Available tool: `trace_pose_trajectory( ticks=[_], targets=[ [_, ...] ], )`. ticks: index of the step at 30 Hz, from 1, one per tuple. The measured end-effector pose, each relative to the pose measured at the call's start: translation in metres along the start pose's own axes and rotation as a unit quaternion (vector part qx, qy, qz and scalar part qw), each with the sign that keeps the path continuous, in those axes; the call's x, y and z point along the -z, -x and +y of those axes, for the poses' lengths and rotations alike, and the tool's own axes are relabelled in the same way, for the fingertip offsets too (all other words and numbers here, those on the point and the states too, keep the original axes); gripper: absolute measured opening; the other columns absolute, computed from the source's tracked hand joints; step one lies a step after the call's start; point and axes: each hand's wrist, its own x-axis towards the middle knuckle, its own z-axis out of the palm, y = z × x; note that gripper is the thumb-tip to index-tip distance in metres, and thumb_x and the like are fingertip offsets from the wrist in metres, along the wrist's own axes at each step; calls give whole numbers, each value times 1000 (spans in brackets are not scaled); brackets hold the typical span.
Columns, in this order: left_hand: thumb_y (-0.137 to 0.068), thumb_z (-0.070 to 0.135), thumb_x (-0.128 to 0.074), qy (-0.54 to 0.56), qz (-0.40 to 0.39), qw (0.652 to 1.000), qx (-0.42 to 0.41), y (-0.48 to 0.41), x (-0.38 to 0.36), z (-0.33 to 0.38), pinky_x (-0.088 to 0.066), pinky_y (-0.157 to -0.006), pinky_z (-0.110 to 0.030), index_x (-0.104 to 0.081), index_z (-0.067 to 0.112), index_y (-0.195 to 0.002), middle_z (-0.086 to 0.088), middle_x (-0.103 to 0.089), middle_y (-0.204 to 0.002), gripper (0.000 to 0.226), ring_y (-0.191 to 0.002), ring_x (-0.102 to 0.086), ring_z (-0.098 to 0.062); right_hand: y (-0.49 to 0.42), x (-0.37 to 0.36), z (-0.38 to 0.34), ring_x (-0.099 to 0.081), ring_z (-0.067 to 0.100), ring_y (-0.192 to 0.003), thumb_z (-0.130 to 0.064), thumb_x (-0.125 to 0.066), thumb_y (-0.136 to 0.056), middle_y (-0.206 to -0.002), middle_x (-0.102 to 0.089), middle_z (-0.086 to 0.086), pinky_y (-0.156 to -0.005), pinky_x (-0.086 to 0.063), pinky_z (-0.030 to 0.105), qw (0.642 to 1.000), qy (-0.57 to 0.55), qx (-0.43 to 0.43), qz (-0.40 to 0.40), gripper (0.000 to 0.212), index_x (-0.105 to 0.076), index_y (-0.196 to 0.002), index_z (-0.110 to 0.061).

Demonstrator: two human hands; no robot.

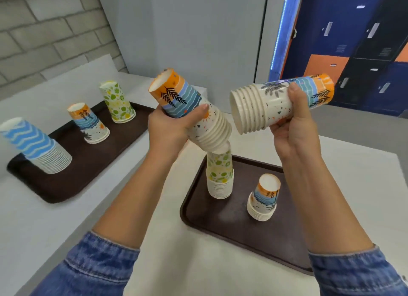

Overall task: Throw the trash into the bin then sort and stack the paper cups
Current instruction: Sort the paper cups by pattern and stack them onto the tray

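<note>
The tilted stack [187, 110] at mid-frame shows an orange base, blue wavy bands, a black fern print and a cream body with an orange sun. The level stack [282, 101] to its right carries the same print. On the dark brown near tray [231, 234], lower right, the citrus stack [219, 174] has green and yellow slices on cream; the short stack [263, 198] repeats orange and blue. On the dark brown far tray [72, 181], left, the zigzag stack [33, 145] is blue and white, the sunset stack [89, 123] orange and blue, the lime stack [117, 102] green and yellow. The sleeves [95, 269] are blue denim.
</note>
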Motion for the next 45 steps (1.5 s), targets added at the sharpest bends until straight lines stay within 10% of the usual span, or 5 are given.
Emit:
trace_pose_trajectory(
  ticks=[11,30,45],
  targets=[
    [-49,44,-84,-159,125,977,-60,-123,196,67,-57,-83,-30,-70,24,-96,7,-73,-101,53,-91,-70,-6,10,-141,128,-73,18,-87,-19,-77,-78,-96,-74,6,-82,-58,34,991,43,-89,-87,30,-63,-103,-9],
    [-63,36,-85,-340,185,920,57,-221,266,-85,-47,-73,-32,-58,5,-106,-13,-67,-109,60,-99,-64,-29,-37,-279,261,-71,13,-88,-18,-82,-72,-94,-74,0,-75,-57,27,973,191,3,-132,23,-66,-89,-19],
    [-53,35,-90,-272,201,938,75,-190,276,-113,-42,-102,-45,-45,-1,-129,-18,-54,-128,95,-123,-49,-31,-26,-349,363,-67,4,-86,-43,-84,-60,-93,-70,-11,-76,-58,30,826,445,164,-305,47,-63,-98,-26]
  ],
)
